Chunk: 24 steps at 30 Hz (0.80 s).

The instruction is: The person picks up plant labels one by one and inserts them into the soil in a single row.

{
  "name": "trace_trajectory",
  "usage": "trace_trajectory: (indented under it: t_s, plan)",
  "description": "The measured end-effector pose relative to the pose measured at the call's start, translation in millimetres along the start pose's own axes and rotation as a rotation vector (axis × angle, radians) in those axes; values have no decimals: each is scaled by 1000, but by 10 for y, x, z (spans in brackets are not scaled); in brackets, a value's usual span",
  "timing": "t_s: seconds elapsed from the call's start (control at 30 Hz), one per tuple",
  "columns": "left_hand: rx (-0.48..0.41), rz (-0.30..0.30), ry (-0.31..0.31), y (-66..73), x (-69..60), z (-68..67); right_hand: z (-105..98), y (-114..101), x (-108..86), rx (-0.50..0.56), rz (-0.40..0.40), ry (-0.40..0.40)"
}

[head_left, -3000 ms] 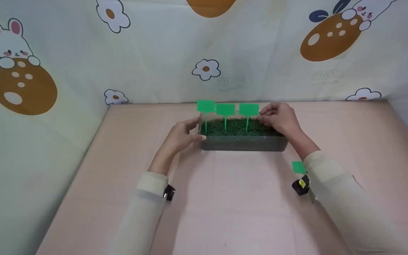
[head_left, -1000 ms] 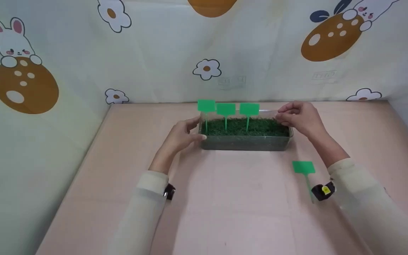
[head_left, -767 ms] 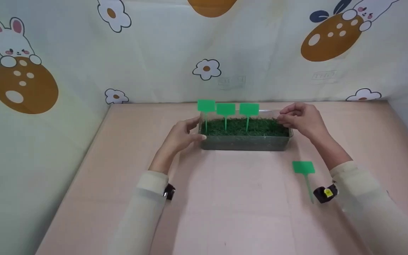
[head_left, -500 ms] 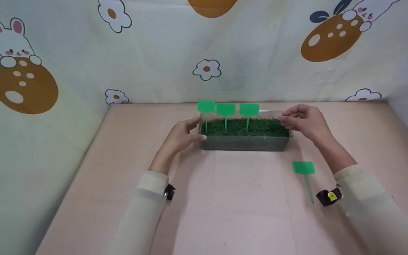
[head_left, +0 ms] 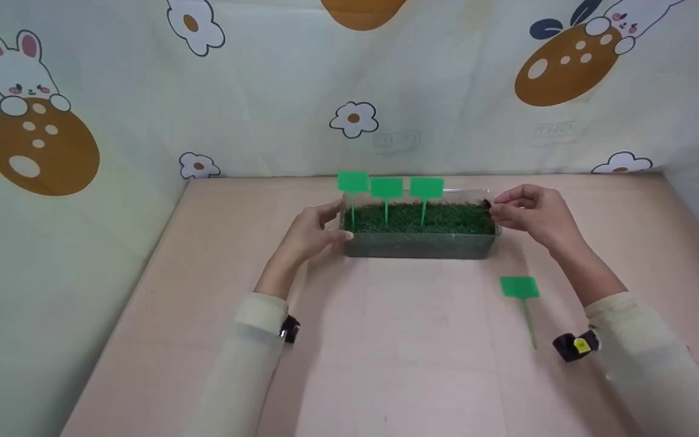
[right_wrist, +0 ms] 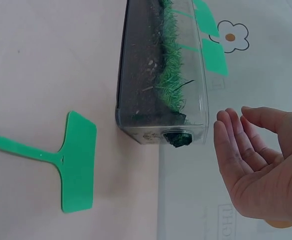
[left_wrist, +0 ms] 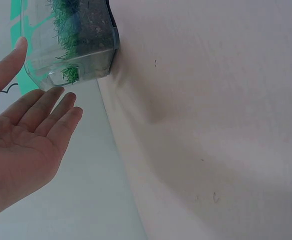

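A clear plastic box [head_left: 420, 246] holds dark soil under green grass [head_left: 455, 217]. Three green plant labels stand upright in it: a left one [head_left: 353, 181], a middle one [head_left: 386, 187] and a right one [head_left: 427, 187]. My left hand [head_left: 311, 233] touches the box's left end, thumb at the front corner and fingers farther back, fairly straight in the left wrist view. At the right end is my right hand [head_left: 537, 213], its fingers [right_wrist: 230, 142] loosely bent with nothing between them in the right wrist view. A small dark bit [head_left: 486, 204] shows by its fingertips.
Another green plant label [head_left: 520, 287] lies flat on the pink tabletop [head_left: 422, 340], in front of the box's right end. A patterned cloth wall [head_left: 276, 121] rises behind the box. Each wrist bears a small black camera, such as the right camera [head_left: 575, 346].
My right hand has moved right and slightly toward me, uncovering the box's right end and the loose label. The left hand, the box and the three standing labels have stayed put.
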<state>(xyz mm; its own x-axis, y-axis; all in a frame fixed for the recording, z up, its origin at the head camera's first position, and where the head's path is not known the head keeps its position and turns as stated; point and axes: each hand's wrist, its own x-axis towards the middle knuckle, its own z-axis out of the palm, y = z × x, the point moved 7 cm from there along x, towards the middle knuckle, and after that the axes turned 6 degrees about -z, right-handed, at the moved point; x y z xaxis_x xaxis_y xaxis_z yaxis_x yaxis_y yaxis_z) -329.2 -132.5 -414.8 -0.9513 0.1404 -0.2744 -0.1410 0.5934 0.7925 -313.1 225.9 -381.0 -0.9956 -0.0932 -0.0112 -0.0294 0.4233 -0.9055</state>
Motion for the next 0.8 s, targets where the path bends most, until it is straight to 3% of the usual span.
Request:
trace_trajectory:
  t_s: [0.4,0.8]
  plan:
    - [2,-2,4,6,-4,0,-38,75,-132,-26,8,3]
    - [-5,12,-3,11,-9,2,-108,169,-230,28,13,-11]
